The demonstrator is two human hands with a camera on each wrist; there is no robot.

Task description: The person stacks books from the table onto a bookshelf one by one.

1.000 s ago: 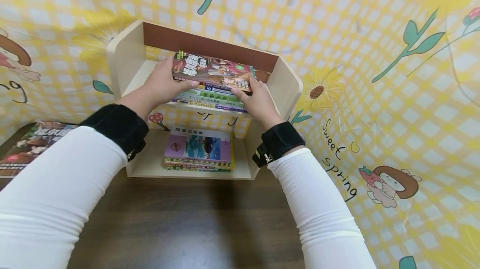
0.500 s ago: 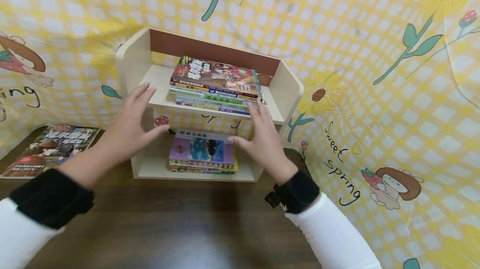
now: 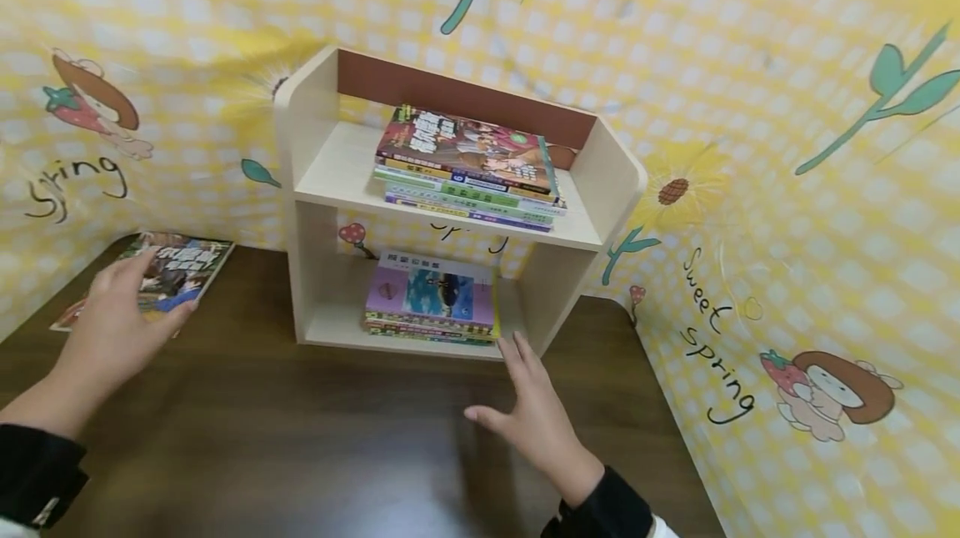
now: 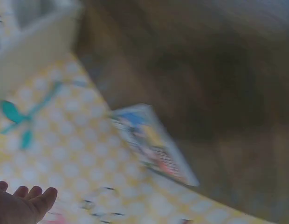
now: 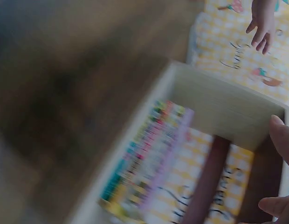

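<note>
So over on the far left there's a comic book (image 3: 153,275) lying flat on the dark wood table (image 3: 315,438), tucked up near the yellow checked backdrop (image 3: 787,188). The left hand (image 3: 112,329) is right at it, fingers (image 3: 138,263) relaxed and spread, not gripping anything, with the fingertips over the book's near edge; can't really tell if it's actually touching the cover or just above it. The left wrist view is super blurry but you can make out the same book lying by the backdrop. Moving right, there's a small pale wooden shelf unit (image 3: 315,188) standing on the table against the backdrop. Its upper shelf has a stack of books (image 3: 468,167) lying flat, with a colourful comic on top, and the lower shelf has a shorter stack (image 3: 433,300) topped by a purple-covered book. Then just in front of the unit's lower right corner is the right hand (image 3: 536,421), over the table, palm sort of facing left, fingers straight and loosely apart, thumb out, holding nothing. It's near the lower stack but not touching it. Black cuffs show on both wrists.
</note>
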